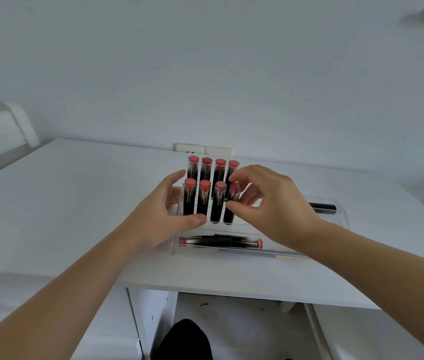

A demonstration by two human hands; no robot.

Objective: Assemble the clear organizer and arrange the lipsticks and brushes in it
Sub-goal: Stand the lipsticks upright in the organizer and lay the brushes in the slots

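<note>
Worktop [75,203]: white, set against a white wall; a wall socket plate [203,149] shows just behind the far edge.
Organizer [340,216]: clear acrylic, stands near the middle of the worktop, stepped tiers rising toward the wall; its right part runs out past the right hand.
Back row [213,168]: four lipsticks upright in the rear tier, black tubes, red tops facing the camera.
Front row [204,201]: four more lipsticks upright, one tier lower and just in front of the back row.
Lowest tier: two lipsticks [221,241] lie flat end to end in the front trough, red ends pointing outward.
Brush [265,253]: thin grey handle lies along the front of the organizer, on or just before its lip; cannot tell which.
Dark tube [322,207]: lies flat in the right part of the organizer, partly hidden by the right hand.
Left hand [164,216]: at the organizer's left end, fingers loosely spread, thumb against the base of the front row's left tubes.
Right hand [270,203]: thumb and forefinger pinch the rightmost front lipstick [233,203]; other fingers curled.
Below worktop: white drawer unit [132,320] to the left.
</note>
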